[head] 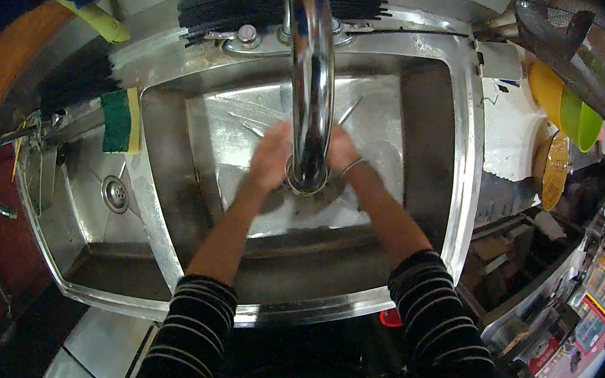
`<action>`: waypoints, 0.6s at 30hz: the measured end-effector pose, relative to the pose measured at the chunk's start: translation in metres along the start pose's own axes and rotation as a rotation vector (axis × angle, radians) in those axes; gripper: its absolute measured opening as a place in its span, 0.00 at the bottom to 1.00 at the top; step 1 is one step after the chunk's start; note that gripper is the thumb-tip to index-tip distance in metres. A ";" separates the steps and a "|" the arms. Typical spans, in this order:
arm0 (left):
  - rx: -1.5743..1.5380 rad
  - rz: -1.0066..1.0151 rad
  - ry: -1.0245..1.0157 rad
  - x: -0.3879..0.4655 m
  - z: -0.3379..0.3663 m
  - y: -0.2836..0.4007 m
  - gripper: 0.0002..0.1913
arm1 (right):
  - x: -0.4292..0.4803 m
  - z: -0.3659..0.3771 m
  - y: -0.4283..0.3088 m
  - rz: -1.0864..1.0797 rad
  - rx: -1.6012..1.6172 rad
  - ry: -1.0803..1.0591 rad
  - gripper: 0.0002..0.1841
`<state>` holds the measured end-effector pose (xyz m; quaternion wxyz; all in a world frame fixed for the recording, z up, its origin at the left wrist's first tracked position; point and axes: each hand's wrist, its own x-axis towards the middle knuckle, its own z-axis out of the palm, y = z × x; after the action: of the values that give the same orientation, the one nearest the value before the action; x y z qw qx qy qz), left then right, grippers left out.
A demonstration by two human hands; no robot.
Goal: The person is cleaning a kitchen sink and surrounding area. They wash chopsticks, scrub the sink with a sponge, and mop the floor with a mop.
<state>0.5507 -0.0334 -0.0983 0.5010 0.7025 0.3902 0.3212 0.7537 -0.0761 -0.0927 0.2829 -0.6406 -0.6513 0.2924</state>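
Observation:
Both of my bare hands reach into the large stainless steel sink basin [426, 147], one on each side of the chrome faucet spout [312, 88]. My left hand [271, 154] is blurred, and its fingers are partly hidden by the spout. A thin, light sliver [246, 124] shows beside its outer edge. My right hand [343, 147], with a thin band at the wrist, is also partly behind the spout. From just beyond it a slim metal-looking stick [351, 110] points up and right. Whether either hand grips these thin things cannot be made out. The basin floor looks wet.
A green and yellow scrub sponge [120, 121] hangs over the divider by the smaller basin [116, 231]. Faucet handles [248, 35] sit on the back ledge. At right are yellow and green bowls [580, 118], a mesh strainer [574, 52] and an amber colander [556, 169].

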 end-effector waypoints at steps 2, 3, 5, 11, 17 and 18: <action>-0.303 -0.084 0.038 -0.012 0.009 -0.003 0.20 | -0.009 0.004 -0.015 0.112 0.376 -0.042 0.19; 0.003 0.052 0.117 -0.013 0.007 -0.011 0.20 | -0.010 0.001 -0.017 0.178 0.529 0.040 0.19; 0.094 -0.059 0.239 -0.008 -0.032 -0.036 0.20 | -0.003 -0.024 -0.001 0.243 0.359 0.170 0.20; 0.477 -0.249 0.141 0.032 -0.049 -0.071 0.26 | 0.019 -0.043 0.051 0.164 0.029 0.265 0.23; 0.599 0.206 -0.252 -0.067 0.009 0.005 0.24 | -0.072 0.025 -0.027 -0.023 0.026 0.018 0.25; 0.579 0.153 -0.226 -0.078 -0.002 0.006 0.23 | -0.085 0.015 -0.030 0.103 0.121 -0.024 0.25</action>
<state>0.5122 -0.1011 -0.0966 0.2947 0.8744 0.3535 0.1534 0.7241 -0.1620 -0.0793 0.2977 -0.6512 -0.6021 0.3531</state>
